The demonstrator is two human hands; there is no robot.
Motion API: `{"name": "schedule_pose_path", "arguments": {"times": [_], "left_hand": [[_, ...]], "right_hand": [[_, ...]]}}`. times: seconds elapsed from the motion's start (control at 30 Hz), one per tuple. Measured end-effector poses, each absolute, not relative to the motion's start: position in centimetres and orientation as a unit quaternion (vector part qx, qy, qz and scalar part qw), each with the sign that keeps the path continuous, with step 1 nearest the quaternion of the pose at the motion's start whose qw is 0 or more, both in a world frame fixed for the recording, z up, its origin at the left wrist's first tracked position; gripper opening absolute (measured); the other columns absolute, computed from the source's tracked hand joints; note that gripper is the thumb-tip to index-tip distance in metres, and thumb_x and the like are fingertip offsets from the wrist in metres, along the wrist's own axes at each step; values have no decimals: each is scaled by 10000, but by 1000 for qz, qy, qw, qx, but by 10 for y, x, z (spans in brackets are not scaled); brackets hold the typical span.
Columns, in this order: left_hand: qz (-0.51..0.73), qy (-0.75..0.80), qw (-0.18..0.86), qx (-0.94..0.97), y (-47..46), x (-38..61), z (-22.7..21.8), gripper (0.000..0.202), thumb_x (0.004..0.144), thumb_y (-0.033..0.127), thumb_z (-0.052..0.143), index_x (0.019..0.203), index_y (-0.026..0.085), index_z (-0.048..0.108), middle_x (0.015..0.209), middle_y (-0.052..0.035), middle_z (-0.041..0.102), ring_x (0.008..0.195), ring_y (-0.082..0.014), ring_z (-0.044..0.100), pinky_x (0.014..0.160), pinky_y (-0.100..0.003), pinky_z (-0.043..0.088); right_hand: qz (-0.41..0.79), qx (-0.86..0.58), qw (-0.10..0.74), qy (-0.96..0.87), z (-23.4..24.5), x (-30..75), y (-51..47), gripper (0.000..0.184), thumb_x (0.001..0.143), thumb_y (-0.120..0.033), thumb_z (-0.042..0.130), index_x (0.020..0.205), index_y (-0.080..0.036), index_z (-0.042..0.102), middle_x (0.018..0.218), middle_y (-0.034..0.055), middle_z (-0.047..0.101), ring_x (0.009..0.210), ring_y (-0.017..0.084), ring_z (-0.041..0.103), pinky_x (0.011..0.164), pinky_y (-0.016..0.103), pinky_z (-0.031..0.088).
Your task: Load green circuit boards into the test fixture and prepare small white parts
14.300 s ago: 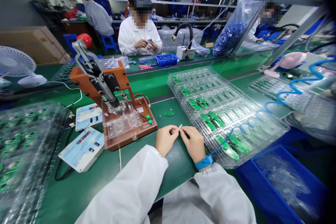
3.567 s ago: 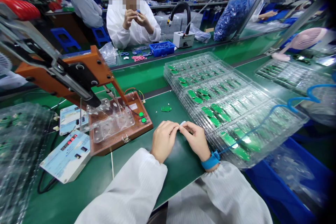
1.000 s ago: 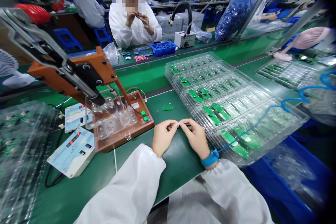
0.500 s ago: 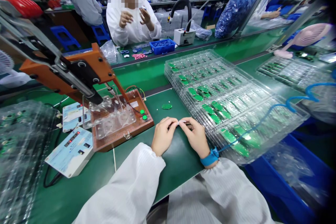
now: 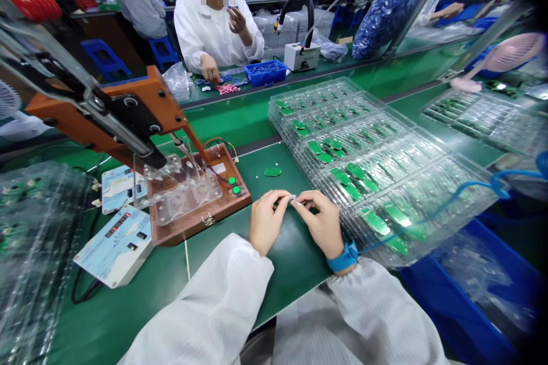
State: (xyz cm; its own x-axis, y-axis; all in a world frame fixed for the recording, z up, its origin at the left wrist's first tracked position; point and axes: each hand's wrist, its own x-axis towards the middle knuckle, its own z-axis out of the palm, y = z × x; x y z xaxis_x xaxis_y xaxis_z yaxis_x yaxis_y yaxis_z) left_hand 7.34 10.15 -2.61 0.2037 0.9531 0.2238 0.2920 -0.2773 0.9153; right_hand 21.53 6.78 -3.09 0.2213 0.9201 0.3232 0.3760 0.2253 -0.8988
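Pinching tiny white piece (image 5: 293, 198) between left hand (image 5: 266, 222) and right hand (image 5: 317, 222), both half-closed over green mat (image 5: 291, 274).

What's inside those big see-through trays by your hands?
Green circuit boards lie in the clear plastic trays. Anything lower in the stack is hidden by the plastic above.

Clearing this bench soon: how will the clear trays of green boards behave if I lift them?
The trays look like thin plastic, so probably light and flexible. The boards sit in moulded pockets, so they may shift if tilted.
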Motion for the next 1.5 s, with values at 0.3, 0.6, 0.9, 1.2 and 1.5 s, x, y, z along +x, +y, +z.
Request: {"name": "schedule_pose_path", "arguments": {"times": [0.3, 0.6, 0.9, 1.2, 1.5], "left_hand": [[449, 433, 495, 605, 100, 76, -28, 149, 885, 267, 618, 896, 176, 735, 879, -29, 756, 810, -174, 704, 765, -255, 541], [439, 411, 535, 593, 103, 75, -31, 161, 876, 274, 601, 918, 159, 704, 881, -34, 730, 812, -161, 677, 761, -239, 507], [433, 387, 573, 578, 106, 75, -32, 212, 866, 338, 618, 936, 148, 682, 888, -62, 732, 817, -188, 689, 761, -275, 545], [434, 391, 575, 573, 105, 75, -31, 192, 862, 307, 611, 929, 145, 689, 879, -59, 732, 809, -176, 686, 762, -262, 541], [437, 390, 594, 552, 105, 75, -27, 239, 835, 337, 636, 921, 142, 745, 811, -48, 723, 736, -168, 638, 734, -266, 504]], "right_hand": [[157, -538, 540, -627, -31, 215, 62, 94, 928, -178, 635, 874, -228, 694, 885, 22, 689, 839, 173, 631, 713, 291, 503], [146, -532, 545, -632, -29, 215, 62, 109, 927, -144, 643, 895, -228, 706, 917, 14, 686, 850, 160, 637, 751, 295, 506], [126, -534, 542, -637, -28, 215, 61, 102, 929, -166, 667, 932, -240, 735, 920, 15, 694, 853, 166, 645, 788, 320, 517], [128, -540, 541, -632, -30, 214, 62, 86, 934, -206, 662, 929, -244, 740, 923, 26, 704, 860, 181, 653, 795, 337, 538], [148, -558, 544, -609, -30, 214, 62, 70, 919, -216, 674, 913, -235, 741, 928, 30, 702, 852, 175, 656, 737, 303, 539]]}}
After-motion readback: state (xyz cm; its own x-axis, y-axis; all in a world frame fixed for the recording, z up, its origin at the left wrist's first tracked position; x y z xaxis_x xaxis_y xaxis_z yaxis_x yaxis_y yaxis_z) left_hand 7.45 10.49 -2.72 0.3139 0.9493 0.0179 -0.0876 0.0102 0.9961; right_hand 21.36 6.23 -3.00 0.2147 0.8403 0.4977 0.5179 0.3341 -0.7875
